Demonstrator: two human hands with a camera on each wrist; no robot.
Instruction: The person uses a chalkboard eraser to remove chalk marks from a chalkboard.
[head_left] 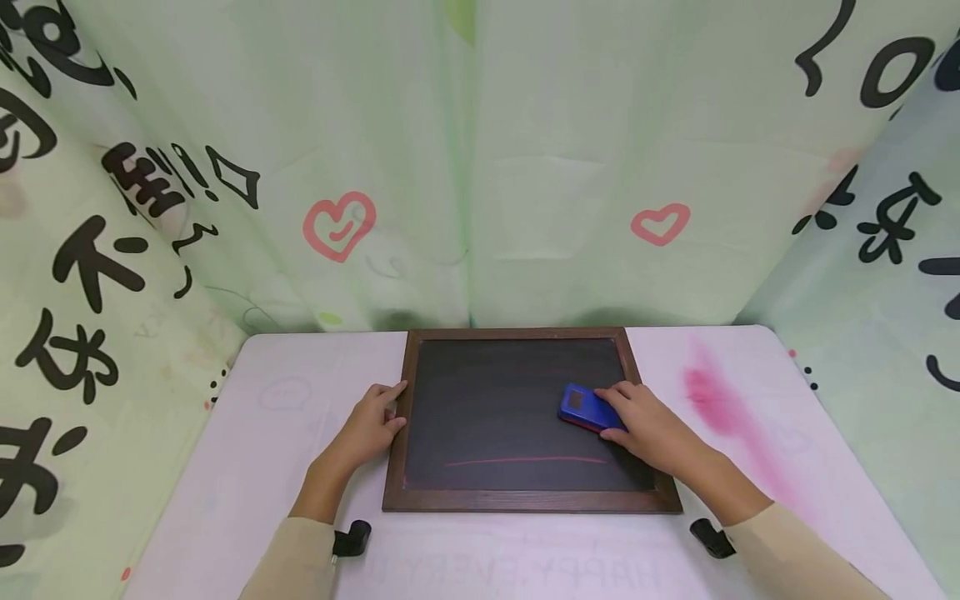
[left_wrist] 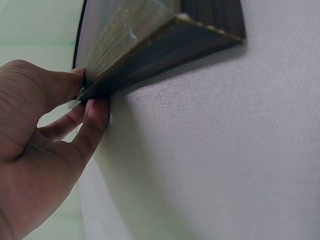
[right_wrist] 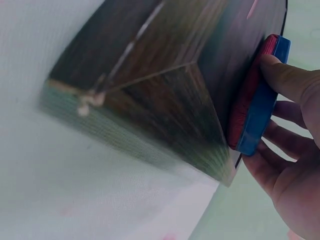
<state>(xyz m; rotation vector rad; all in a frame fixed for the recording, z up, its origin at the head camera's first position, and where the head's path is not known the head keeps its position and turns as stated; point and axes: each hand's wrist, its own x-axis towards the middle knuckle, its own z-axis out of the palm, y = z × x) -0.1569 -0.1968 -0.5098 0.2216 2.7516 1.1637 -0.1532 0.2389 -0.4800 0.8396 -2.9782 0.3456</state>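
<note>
Gripping the blue eraser (head_left: 580,406) on the right half of the blackboard (head_left: 487,400), the right hand (head_left: 648,425) rests beyond 1 pink line (head_left: 525,458), while the left hand (head_left: 366,429) holds the wooden frame (head_left: 397,462) at its left side. Wiping looks nearly done: the rest appears mostly bare, with that line left.

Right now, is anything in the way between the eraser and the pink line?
Nothing visible is: bare board lies between the eraser, held in your right hand, and the pink line nearer you. Your left hand is off at the board's left edge.
</note>
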